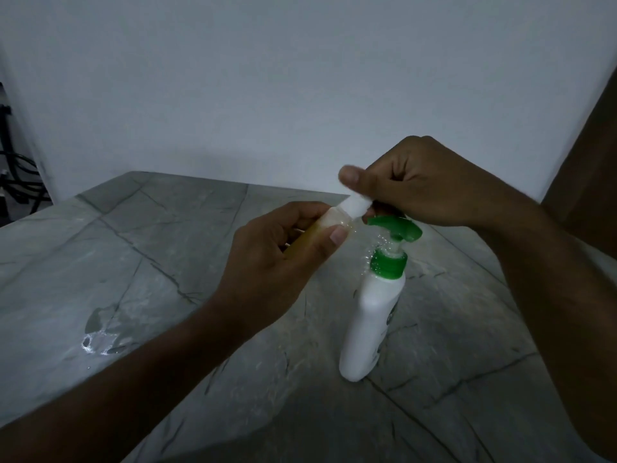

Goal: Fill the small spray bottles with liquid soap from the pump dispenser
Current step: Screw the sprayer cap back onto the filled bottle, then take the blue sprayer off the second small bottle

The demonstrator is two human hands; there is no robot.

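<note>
Above the grey stone counter point(160, 262), at about eleven o'clock from the pump dispenser point(374, 315), you are holding a small spray bottle point(320, 228) tilted on its side, your left hand point(277, 262) wrapping its fingers point(337, 233) around the amber-filled body. Your right hand point(430, 192) is pinching the white cap point(355, 203) at the bottle's neck, fingers clamped on it; whether it is threading on or off cannot be told. The dispenser is standing upright just below your right hand, its green pump head point(397, 227) nearly touching the bottle's mouth. The risk here is spillage: the bottle is looking nearly full and leaning, so a cross-threaded or loose cap would probably be letting soap run over your fingers. Slick fingers could then be losing the bottle. Your right wrist is also hanging close over the pump head, and a knock might be tipping the dispenser. A wet patch point(100, 339) is already glistening at nine o'clock.
</note>
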